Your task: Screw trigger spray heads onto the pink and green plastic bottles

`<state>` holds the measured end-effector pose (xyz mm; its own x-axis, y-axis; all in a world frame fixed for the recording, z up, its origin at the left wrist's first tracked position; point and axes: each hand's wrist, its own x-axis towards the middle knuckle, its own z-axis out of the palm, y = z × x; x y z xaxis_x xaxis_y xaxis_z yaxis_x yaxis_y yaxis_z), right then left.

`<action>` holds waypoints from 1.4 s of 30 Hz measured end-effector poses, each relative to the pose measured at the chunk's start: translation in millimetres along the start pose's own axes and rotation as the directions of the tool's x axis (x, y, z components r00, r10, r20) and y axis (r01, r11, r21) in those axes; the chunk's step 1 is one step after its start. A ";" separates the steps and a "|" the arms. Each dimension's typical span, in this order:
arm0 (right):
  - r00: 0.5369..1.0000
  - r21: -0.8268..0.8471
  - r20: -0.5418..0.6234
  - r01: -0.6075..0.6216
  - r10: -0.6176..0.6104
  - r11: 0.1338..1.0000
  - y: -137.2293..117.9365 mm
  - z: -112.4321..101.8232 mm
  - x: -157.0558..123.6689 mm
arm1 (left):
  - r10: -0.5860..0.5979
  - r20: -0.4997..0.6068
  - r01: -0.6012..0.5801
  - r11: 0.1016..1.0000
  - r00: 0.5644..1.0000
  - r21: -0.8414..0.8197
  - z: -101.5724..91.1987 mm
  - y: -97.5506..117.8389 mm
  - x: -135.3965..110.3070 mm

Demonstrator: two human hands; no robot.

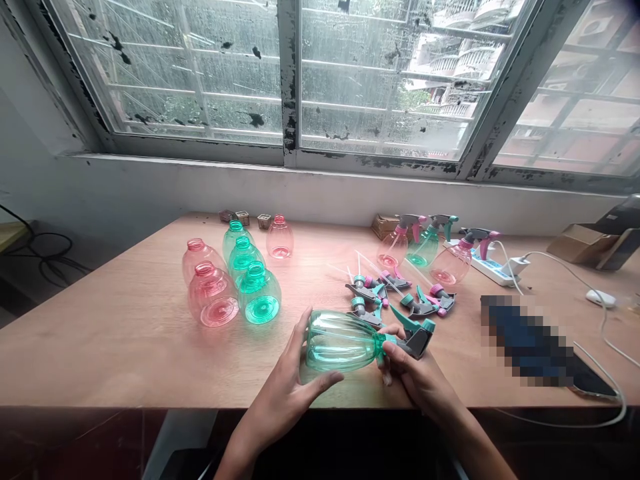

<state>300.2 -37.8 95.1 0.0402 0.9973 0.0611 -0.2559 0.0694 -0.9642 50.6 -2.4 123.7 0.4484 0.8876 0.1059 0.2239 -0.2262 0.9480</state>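
A clear green spray bottle (340,341) lies sideways in the air over the table's front edge, its base to the left and its grey and green trigger head (419,337) to the right. My left hand (286,387) cups the base, with the fingers behind it and the thumb below. At the neck, the fingers of my right hand (417,373) are closed round the green collar. Several loose trigger heads (421,303), grey with pink or green parts, lie just beyond the bottle, some with white dip tubes showing.
Open-topped green bottles (260,300) and pink bottles (213,300) stand to the left. Bottles fitted with trigger heads, one a pink spray bottle (453,263), stand at the back right. A power strip (493,270), cables, a blurred-out phone (593,383) and a cardboard box (580,243) occupy the right side.
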 end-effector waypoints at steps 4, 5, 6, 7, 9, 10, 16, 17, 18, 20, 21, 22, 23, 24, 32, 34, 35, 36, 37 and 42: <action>1.000 0.003 0.002 0.003 -0.003 1.000 0.0 -0.6 0.4 | 0.010 -0.009 -0.010 1.000 1.000 -0.006 0.1 0.2 0.0; 1.000 0.004 0.002 0.003 -0.003 1.000 0.1 -0.8 0.3 | 0.011 -0.010 -0.011 1.000 1.000 -0.008 0.2 0.5 0.0; 1.000 0.005 0.003 0.003 -0.003 1.000 0.1 -0.9 0.1 | 0.010 -0.010 -0.010 1.000 1.000 -0.009 0.2 0.8 0.0; 1.000 0.005 0.005 0.003 -0.003 1.000 0.1 -1.0 -0.1 | 0.009 -0.008 -0.009 1.000 1.000 -0.009 0.2 1.1 -0.1; 1.000 0.009 0.006 0.002 -0.002 1.000 -0.3 -0.7 -0.5 | 0.009 -0.003 -0.009 1.000 1.000 -0.009 0.3 1.6 -0.2; 1.000 0.010 0.006 0.002 -0.002 1.000 -0.8 -0.4 -0.6 | 0.009 -0.001 -0.009 1.000 1.000 -0.008 0.3 1.7 -0.3; 1.000 0.007 0.004 -0.020 0.020 1.000 -4.4 2.3 -1.1 | 0.003 0.003 -0.003 1.000 1.000 0.006 0.1 -0.3 0.2; 1.000 0.008 0.004 -0.021 0.021 1.000 -4.5 2.4 -1.1 | 0.003 0.002 -0.003 1.000 1.000 0.005 0.0 -0.9 0.4; 1.000 0.009 0.004 -0.019 0.019 1.000 -4.4 2.3 -1.1 | 0.004 0.002 -0.004 1.000 1.000 0.003 0.0 -1.4 0.7; 1.000 0.007 0.006 -0.016 0.016 1.000 -3.7 1.8 -0.8 | 0.003 0.001 -0.003 1.000 1.000 -0.001 0.1 -2.3 1.0; 1.000 0.005 0.008 -0.015 0.015 1.000 -3.3 1.5 -0.7 | 0.005 0.001 -0.005 1.000 1.000 -0.003 0.2 -2.6 1.0; 1.000 0.005 0.008 -0.014 0.014 1.000 -2.9 1.1 -0.6 | 0.007 0.000 -0.007 1.000 1.000 -0.004 0.2 -2.8 0.8; 1.000 0.005 0.010 -0.016 0.016 1.000 -2.7 0.8 -0.5 | 0.010 0.000 -0.010 1.000 1.000 -0.005 0.2 -3.0 0.6; 1.000 0.006 0.010 -0.018 0.017 1.000 -2.5 0.6 -0.5 | 0.012 0.000 -0.012 1.000 1.000 -0.005 0.2 -3.2 0.3; 1.000 0.013 0.009 -0.016 0.016 1.000 -2.6 0.8 -0.6 | 0.019 0.002 -0.019 1.000 1.000 -0.003 -0.1 -4.0 -0.1; 1.000 0.008 0.009 -0.013 0.012 1.000 -2.7 1.0 -0.6 | 0.017 0.005 -0.017 1.000 1.000 0.000 -0.1 -3.5 0.5; 1.000 0.006 0.008 -0.009 0.009 1.000 -2.8 1.0 -0.6 | 0.015 0.006 -0.015 1.000 1.000 0.002 -0.1 -3.1 0.6; 1.000 0.004 0.008 -0.006 0.006 1.000 -2.8 1.0 -0.7 | 0.014 0.006 -0.014 1.000 1.000 0.003 -0.2 -2.6 0.7; 1.000 0.004 0.009 -0.005 0.005 1.000 -2.9 0.9 -0.7 | 0.014 0.004 -0.014 1.000 1.000 0.003 -0.2 -2.1 0.7; 1.000 0.007 0.014 -0.013 0.013 1.000 -2.1 -0.2 -0.4 | 0.014 -0.009 -0.014 1.000 1.000 0.010 -0.2 -0.9 -0.3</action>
<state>300.9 -38.4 97.1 0.0230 0.9984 0.0519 -0.2631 0.0561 -0.9631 50.1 -2.3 122.9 0.4439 0.8877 0.1221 0.2258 -0.2427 0.9435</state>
